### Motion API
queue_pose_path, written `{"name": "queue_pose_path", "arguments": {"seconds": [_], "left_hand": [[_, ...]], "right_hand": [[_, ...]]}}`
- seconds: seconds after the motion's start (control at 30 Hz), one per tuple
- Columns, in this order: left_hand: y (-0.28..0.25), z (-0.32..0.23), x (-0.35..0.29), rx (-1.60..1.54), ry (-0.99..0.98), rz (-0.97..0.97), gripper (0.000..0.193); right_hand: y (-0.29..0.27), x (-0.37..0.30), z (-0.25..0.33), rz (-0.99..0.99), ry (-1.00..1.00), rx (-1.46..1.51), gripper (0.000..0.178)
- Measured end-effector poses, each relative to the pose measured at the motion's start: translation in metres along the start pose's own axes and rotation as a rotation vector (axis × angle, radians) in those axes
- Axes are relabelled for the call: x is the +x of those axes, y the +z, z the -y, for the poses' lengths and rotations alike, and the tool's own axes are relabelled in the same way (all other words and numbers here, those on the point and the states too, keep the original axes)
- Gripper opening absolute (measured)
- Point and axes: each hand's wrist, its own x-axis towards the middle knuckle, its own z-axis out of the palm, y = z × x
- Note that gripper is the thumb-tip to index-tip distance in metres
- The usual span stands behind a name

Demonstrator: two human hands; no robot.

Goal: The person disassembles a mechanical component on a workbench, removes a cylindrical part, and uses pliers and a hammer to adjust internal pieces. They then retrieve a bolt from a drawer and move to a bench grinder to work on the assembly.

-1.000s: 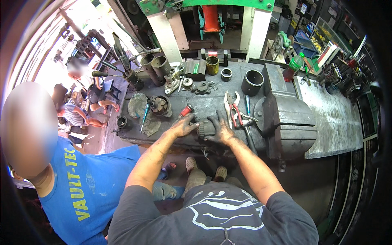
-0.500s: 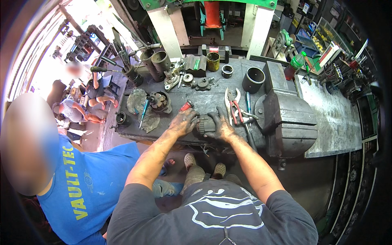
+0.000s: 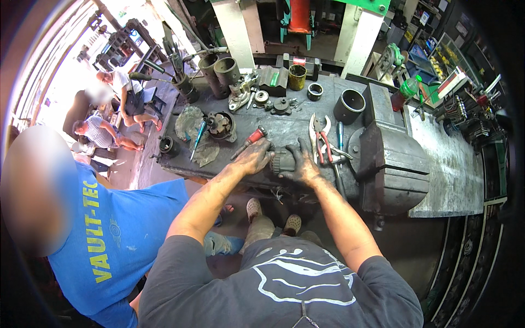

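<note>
Blue screwdriver point(image 3: 199, 140) far left, then the red tool point(image 3: 255, 136); left hand point(image 3: 255, 157) bent at the cylinder point(image 3: 281, 159), grip unclear; cylinder near the bench's point(image 3: 281, 127) front edge, right hand point(image 3: 304, 165) clasping it; pliers point(image 3: 320, 138), vise point(image 3: 396, 169).

Left hand point(image 3: 255, 157) grimy, angled inward; right hand point(image 3: 304, 164) grimy, thumb point(image 3: 286, 175) spread; 2 bare forearms point(image 3: 210, 195) stretched forward.

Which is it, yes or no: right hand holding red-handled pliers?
No; the red-handled pliers lie on the workbench beside the right hand.
</note>
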Motion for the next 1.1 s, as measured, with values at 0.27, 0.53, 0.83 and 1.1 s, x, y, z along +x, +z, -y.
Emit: {"name": "queue_pose_path", "arguments": {"seconds": [0.27, 0.53, 0.83, 1.1], "left_hand": [[0.004, 0.003, 0.006, 0.144, 0.095, -0.068, 0.035], [0.007, 0.002, 0.000, -0.001, 0.027, -0.116, 0.031], [0.009, 0.002, 0.000, -0.053, 0.033, -0.093, 0.030], [0.007, 0.001, 0.005, 0.094, 0.114, -0.206, 0.027]], "right_hand": [[0.003, 0.003, -0.005, -0.030, -0.017, -0.007, 0.111], [0.004, 0.002, -0.006, -0.053, -0.052, -0.018, 0.112], [-0.001, -0.001, 0.000, -0.042, -0.031, -0.022, 0.111], [-0.002, -0.002, 0.001, -0.036, -0.020, 0.015, 0.109]]}}
